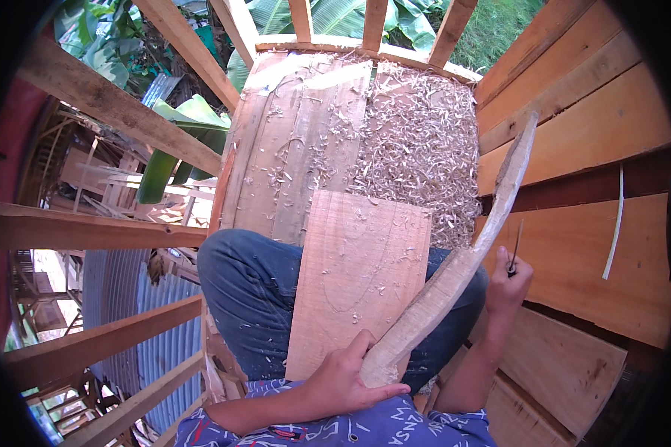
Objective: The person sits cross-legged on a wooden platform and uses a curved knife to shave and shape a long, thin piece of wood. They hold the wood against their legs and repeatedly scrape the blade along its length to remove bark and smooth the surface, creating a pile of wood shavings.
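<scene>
My left hand point(341, 378) grips the lower end of a long, curved piece of pale wood point(440, 290). The piece slants up to the right, and dark bark-like patches show near its far tip. Closed in a fist, my right hand point(508, 287) holds a thin-bladed tool, likely a knife point(517, 240), with its narrow blade pointing up and apart from the wood. Across my lap lies a flat wooden board point(350, 268) with a faint curved line drawn on it and a few shavings on top. My fingers hide most of the tool's handle.
Curled wood shavings point(421, 141) cover much of the plank floor point(287, 156) ahead. A plank wall point(574, 238) stands close on my right, with a thin white strip point(616, 223) against it. Wooden rails point(89, 225) run along my left; banana leaves point(328, 18) show beyond the far railing.
</scene>
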`<state>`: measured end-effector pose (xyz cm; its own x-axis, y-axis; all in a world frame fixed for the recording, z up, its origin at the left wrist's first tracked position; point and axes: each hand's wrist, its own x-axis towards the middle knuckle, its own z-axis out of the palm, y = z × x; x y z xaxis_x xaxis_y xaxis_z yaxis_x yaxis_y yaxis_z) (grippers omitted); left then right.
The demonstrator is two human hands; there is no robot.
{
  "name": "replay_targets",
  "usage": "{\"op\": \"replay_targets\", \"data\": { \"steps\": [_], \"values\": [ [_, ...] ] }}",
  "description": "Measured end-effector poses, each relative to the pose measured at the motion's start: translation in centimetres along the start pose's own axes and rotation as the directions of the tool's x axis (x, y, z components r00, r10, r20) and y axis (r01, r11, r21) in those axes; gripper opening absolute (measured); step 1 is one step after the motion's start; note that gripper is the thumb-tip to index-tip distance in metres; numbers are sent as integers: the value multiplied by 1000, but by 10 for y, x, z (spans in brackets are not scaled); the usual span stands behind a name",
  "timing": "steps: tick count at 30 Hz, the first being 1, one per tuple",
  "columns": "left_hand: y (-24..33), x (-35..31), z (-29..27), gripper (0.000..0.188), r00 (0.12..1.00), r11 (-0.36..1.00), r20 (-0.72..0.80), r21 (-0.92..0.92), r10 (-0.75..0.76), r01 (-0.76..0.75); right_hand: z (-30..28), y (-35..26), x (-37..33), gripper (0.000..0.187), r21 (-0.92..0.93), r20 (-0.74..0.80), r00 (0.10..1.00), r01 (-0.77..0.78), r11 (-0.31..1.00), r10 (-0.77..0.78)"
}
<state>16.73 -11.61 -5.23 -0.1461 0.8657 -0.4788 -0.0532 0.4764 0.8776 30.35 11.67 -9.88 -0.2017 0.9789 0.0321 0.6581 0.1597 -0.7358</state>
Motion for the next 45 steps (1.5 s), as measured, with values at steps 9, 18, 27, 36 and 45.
{"op": "replay_targets", "data": {
  "steps": [9, 18, 27, 36, 45],
  "values": [
    [0, 20, -21, 60, 959, 986, -254, 139, 128, -95, 26, -30, -79, 22, 26, 473, 818, 358, 933, -327],
    [5, 15, -21, 54, 934, 969, -288, 187, 212, -163, 33, -37, -62, 23, -47, 342, 869, 397, 917, -359],
    [8, 5, -13, 54, 977, 990, -183, 111, 111, -91, 38, -16, -32, 30, -28, 171, 985, 25, 999, -20],
    [0, 22, -21, 49, 947, 989, -286, 47, 147, -139, 16, -35, -54, 24, -12, 385, 877, 317, 948, -288],
    [-1, 20, -18, 45, 942, 983, -289, 123, 169, -138, 33, -40, -68, 19, -90, 394, 866, 368, 925, -306]
  ]
}}
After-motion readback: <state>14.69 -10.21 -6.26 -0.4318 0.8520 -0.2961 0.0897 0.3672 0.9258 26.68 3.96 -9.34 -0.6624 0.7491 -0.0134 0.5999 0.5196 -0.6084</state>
